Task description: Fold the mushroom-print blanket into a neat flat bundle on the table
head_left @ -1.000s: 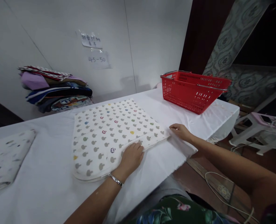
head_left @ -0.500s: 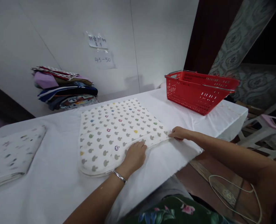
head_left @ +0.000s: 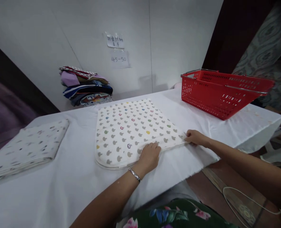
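Note:
A folded white cloth (head_left: 123, 126) with grey mushroom prints and a few coloured ones lies spread on the white-covered table. My right hand (head_left: 195, 138) is closed, pinching the cloth's near right corner between thumb and fingers. Palm down, my left hand (head_left: 150, 155) rests open on the cloth's front edge, its fingers together and lying on the fabric; the thumb is hidden. A silver bracelet (head_left: 134, 174) circles my left wrist. The front edge of the cloth shows several layers and a rounded near left corner.
Another folded printed cloth (head_left: 33, 145) lies on the table (head_left: 78, 190) to the left. At the back left sits a stack of folded fabrics (head_left: 88, 87). A red plastic basket (head_left: 209, 98) with metal handles stands at the back right. Paper signs (head_left: 118, 59) hang on the wall.
The view has turned a little left, so everything appears shifted to the right. Both hands keep their places on the mushroom-print cloth.

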